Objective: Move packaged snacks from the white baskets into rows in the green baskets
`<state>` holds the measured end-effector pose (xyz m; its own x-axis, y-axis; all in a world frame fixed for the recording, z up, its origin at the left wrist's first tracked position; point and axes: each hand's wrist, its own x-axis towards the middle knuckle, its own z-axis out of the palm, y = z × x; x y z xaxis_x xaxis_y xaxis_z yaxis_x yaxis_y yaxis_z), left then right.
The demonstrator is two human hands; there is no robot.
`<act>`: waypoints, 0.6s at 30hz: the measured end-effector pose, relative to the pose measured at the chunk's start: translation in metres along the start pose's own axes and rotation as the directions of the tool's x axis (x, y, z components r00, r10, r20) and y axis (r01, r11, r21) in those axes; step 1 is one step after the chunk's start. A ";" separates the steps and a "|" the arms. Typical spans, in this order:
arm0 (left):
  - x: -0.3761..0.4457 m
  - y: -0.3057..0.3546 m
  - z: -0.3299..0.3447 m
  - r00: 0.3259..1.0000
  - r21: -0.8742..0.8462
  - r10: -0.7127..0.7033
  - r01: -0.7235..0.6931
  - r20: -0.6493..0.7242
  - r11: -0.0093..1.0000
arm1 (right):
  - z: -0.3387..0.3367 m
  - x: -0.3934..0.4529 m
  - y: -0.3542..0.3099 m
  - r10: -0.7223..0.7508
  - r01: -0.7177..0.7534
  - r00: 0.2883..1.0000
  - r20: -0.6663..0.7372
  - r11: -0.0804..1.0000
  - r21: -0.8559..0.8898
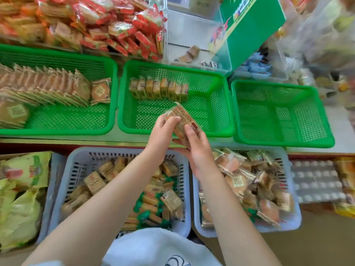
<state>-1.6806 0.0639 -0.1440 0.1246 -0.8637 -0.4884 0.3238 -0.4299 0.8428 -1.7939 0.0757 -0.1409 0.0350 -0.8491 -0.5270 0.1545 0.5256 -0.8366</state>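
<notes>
Both hands hold a small stack of brown packaged snacks (181, 120) above the front rim of the middle green basket (226, 120). My left hand (163, 135) grips the stack's left side; my right hand (196, 148) grips its lower right. A short row of the same snacks (159, 90) stands along the back of that basket. Below my arms, the left white basket (76, 169) holds loose brown and green-wrapped snacks. The right white basket (294, 217) holds round cakes in clear wrappers.
The left green basket (113, 96) holds rows of round cake packets. The right green basket (280, 139) holds nothing. Yellow-green bags (21, 198) lie at far left. Red-wrapped snacks (115, 29), a clear bin (192, 31) and a green box (253, 25) stand behind.
</notes>
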 end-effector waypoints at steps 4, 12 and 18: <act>0.053 -0.028 0.005 0.973 0.571 0.223 -0.146 -0.066 0.808 | -0.026 0.064 -0.024 -0.039 0.034 0.989 -0.144 0.999 -0.038; 0.111 -0.079 -0.001 0.896 0.990 0.423 0.095 -0.132 0.109 | -0.054 0.233 -0.043 -0.074 -0.093 0.907 -0.415 0.925 -0.368; 0.118 -0.090 -0.005 0.764 0.997 0.641 0.071 -0.078 0.036 | -0.040 0.313 -0.011 -0.123 -0.065 0.932 -0.342 0.869 -0.490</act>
<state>-1.6907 0.0018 -0.2785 0.3755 -0.9147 0.1497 -0.9144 -0.3393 0.2207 -1.8243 -0.1940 -0.3025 -0.3242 -0.8381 -0.4388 -0.3517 0.5374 -0.7665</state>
